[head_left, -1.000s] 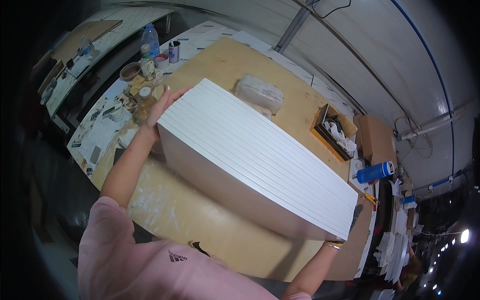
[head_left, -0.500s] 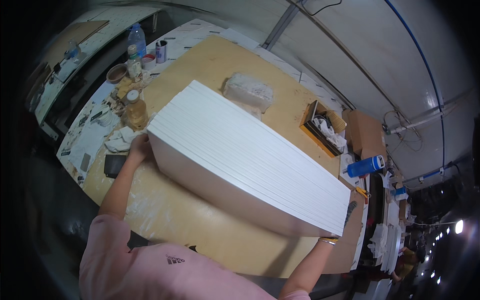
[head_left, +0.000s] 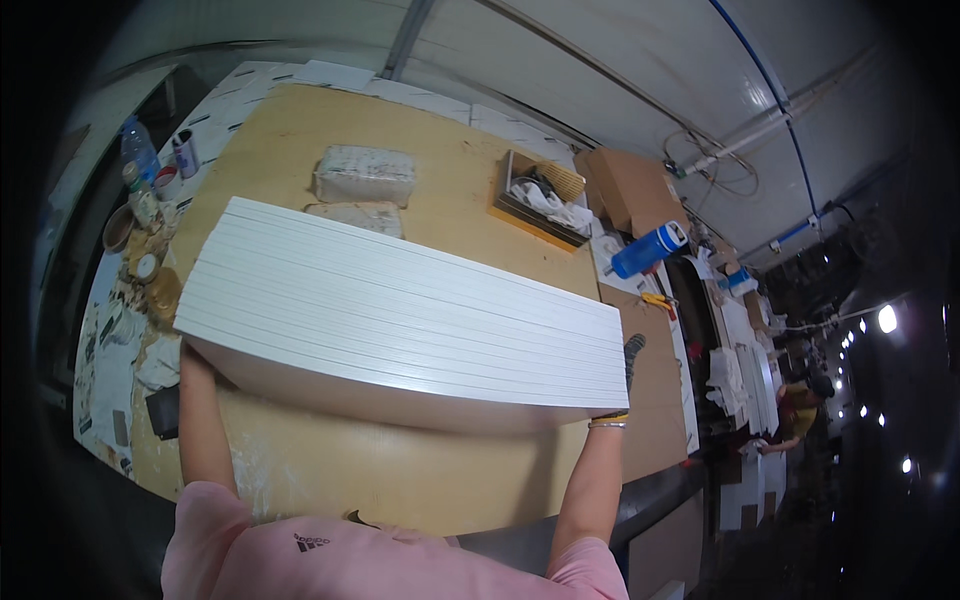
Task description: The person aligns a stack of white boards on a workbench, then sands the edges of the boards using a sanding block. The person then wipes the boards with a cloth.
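Observation:
A long stack of white boards (head_left: pixel 400 310), packed side by side with their narrow edges up, lies across the middle of the view. Both my hands are at its ends. My left hand (head_left: pixel 192 352) is at the lower left end; its fingers are hidden behind the boards. My right hand (head_left: pixel 632 362), in a dark glove with a pale band at the wrist, wraps around the right end, fingers showing beyond the boards. Whether the stack's underside touches the tan tabletop (head_left: pixel 350 475) I cannot tell.
Two wrapped pale blocks (head_left: pixel 365 175) sit behind the stack. A box of rags (head_left: pixel 540 205), a blue bottle (head_left: pixel 648 250) and yellow-handled pliers (head_left: pixel 657 301) lie at right. Bottles, including an amber one (head_left: pixel 160 292), line the left edge. Another person (head_left: pixel 795 415) works far right.
My view has turned, so the whole scene appears shifted left and more level. More of the second block shows behind the stack. Both hands stay at the stack's ends.

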{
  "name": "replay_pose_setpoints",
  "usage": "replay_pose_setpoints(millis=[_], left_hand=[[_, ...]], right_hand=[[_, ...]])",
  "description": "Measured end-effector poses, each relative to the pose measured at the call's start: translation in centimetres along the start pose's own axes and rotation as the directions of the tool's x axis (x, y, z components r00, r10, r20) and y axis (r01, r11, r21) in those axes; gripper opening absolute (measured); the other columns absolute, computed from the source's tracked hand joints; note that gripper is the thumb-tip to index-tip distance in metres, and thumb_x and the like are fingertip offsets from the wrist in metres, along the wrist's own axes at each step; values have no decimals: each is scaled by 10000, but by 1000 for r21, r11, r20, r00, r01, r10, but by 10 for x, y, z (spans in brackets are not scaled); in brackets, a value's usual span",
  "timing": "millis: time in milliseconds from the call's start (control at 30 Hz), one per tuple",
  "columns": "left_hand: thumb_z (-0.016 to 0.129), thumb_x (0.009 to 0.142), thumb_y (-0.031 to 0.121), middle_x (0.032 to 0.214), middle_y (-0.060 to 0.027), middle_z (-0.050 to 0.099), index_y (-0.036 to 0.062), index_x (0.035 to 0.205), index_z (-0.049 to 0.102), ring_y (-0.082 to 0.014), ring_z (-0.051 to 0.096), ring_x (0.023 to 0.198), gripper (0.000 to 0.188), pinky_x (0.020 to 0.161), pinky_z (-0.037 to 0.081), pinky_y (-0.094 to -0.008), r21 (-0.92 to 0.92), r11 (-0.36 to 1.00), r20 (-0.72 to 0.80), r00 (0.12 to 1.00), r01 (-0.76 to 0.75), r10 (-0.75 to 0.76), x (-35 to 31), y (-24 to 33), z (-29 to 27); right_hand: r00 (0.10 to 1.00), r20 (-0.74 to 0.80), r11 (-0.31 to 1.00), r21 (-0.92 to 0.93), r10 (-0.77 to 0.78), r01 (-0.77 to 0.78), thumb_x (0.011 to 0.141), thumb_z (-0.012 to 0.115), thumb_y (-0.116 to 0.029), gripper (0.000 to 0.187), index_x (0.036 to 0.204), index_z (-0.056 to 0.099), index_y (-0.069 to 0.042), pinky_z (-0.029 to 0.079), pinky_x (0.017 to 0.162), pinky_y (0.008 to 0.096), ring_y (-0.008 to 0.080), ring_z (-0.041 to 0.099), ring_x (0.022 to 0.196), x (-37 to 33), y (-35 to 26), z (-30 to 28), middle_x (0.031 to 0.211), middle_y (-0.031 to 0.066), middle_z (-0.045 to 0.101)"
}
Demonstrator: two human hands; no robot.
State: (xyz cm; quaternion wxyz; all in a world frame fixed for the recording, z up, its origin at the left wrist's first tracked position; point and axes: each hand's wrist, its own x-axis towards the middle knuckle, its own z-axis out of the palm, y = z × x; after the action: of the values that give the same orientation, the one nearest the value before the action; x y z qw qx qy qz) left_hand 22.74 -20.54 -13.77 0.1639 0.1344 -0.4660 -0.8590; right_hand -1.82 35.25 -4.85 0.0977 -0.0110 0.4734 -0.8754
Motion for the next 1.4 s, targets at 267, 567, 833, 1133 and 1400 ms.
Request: replay_pose_setpoints(millis=[267, 567, 833, 1133, 1400], left_hand=[[451, 1047, 494, 1194, -82, 653, 12, 1328, 569, -185, 626, 1076, 571, 930, 519, -324, 122, 988, -96, 992, 94, -82, 14, -35, -33], [453, 1047, 488, 1199, -81, 651, 11, 1331, 567, -184, 625, 1080, 566, 933, 518, -323, 198, 965, -183, 974, 170, -134, 7, -65, -51], [455, 1047, 483, 1205, -81, 649, 11, 1334, 565, -183, 623, 1083, 563, 935, 517, -322, 262, 933, -264, 948, 248, -178, -16, -83, -45], [457, 1047, 477, 1210, -80, 647, 11, 1337, 562, -181, 621, 1086, 559, 938, 516, -322, 239, 901, -388, 886, 362, -253, -77, -106, -54], [459, 1047, 472, 1215, -79, 645, 11, 1340, 560, -180, 620, 1089, 555, 940, 515, -321, 276, 883, -423, 873, 379, -242, -61, -102, -63]], right_hand=[[996, -91, 989, -144, 2, -15, 954, 585, -515, 507, 1190, 676, -76, 512, 886, 379, 266, 647, 1009, 7, 13, -33, 1138, 120, 700], [973, -221, 847, -503, 63, -169, 943, 591, -497, 490, 1173, 679, -73, 514, 878, 387, 278, 649, 1001, 11, 73, -79, 1122, 129, 701], [964, -241, 459, -848, 112, -265, 933, 597, -481, 476, 1158, 682, -71, 516, 871, 395, 289, 650, 993, -2, 130, -140, 1108, 137, 702], [963, -210, 112, -966, 170, -231, 921, 603, -463, 459, 1140, 685, -68, 518, 863, 403, 302, 652, 985, -5, 143, -176, 1092, 145, 703], [961, -177, -17, -984, 214, -178, 911, 608, -447, 444, 1125, 688, -66, 519, 856, 411, 313, 654, 978, 24, 138, -179, 1078, 153, 704]])
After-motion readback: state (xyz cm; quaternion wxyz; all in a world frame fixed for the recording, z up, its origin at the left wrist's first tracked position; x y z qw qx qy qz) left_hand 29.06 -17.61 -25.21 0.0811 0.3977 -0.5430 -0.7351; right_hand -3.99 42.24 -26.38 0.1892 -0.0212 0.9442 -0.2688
